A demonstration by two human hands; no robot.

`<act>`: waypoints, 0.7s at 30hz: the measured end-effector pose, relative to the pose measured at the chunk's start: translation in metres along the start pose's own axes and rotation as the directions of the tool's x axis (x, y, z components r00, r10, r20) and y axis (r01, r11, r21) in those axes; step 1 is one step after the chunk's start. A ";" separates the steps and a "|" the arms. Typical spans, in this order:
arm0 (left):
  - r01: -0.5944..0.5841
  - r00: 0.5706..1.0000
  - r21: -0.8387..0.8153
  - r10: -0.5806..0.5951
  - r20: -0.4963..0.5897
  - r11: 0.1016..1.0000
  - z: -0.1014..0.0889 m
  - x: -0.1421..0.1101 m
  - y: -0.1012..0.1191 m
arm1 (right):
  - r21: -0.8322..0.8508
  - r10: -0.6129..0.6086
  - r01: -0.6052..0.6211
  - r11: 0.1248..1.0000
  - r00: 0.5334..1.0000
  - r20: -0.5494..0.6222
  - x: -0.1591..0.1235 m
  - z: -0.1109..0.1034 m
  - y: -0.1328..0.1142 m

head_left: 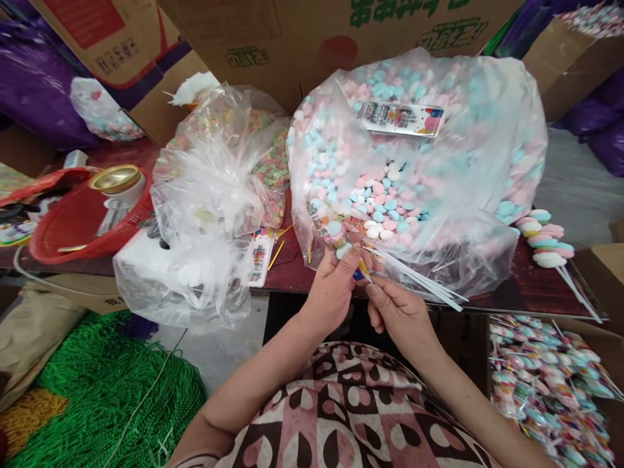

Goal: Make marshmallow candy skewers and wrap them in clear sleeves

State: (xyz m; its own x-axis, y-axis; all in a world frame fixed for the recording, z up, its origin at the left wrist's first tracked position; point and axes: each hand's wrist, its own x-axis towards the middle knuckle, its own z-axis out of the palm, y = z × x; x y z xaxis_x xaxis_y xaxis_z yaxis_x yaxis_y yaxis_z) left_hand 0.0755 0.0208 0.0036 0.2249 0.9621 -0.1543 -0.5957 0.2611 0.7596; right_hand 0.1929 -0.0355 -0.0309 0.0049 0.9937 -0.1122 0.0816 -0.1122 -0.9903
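Observation:
My left hand is closed around the lower part of a small clear printed candy bag. Pale blue and pinkish pieces show inside it. My right hand pinches close beside the bag's gathered lower end, where a bit of yellow and blue shows. Exactly what those fingertips hold is hidden. Just beyond my hands, several thin white sticks lie over the front of a big clear plastic bag. Pink, white and blue rounded candies fill that bag, and a printed card packet rests on top.
Skewered candies lie at the table's right end, above a carton of wrapped ones. Leftward are a bag of colourful pieces, printed cards, yellow ties and a red basket. Green cords heap below.

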 end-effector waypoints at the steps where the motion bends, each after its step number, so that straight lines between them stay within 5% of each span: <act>1: 0.008 1.000 0.001 -0.008 0.005 1.000 -0.001 0.000 0.000 | 0.014 -0.003 0.003 1.000 1.000 0.004 0.000 0.000 -0.001; 6: -0.057 0.998 0.074 0.054 0.041 0.996 -0.008 0.002 0.000 | 0.063 -0.006 0.009 0.998 0.999 -0.038 0.000 -0.005 -0.001; 10: -0.017 0.992 0.327 -0.026 0.127 0.945 -0.016 0.000 -0.010 | 0.155 0.004 -0.003 0.988 1.000 -0.009 -0.001 -0.003 -0.001; 13: -0.120 0.986 0.488 0.047 0.159 0.865 -0.024 -0.002 -0.009 | 0.303 0.005 -0.012 0.953 1.000 0.025 0.000 -0.001 0.001; 18: -0.160 0.973 0.499 0.052 0.223 0.852 -0.032 -0.003 0.000 | 0.400 0.004 -0.025 0.916 0.998 0.055 0.002 0.001 0.005; 21: -0.174 0.981 0.561 0.094 0.168 0.809 -0.032 -0.003 0.001 | 0.375 0.007 -0.039 0.926 0.996 0.087 0.002 0.001 0.005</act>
State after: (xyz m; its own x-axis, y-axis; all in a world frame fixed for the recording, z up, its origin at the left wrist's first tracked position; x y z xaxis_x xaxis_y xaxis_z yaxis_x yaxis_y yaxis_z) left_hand 0.0494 0.0206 -0.0150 0.2940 0.9555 0.0261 -0.0886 0.0001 0.9961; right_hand 0.1928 -0.0346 -0.0360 -0.0808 0.9887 -0.1260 -0.2979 -0.1446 -0.9436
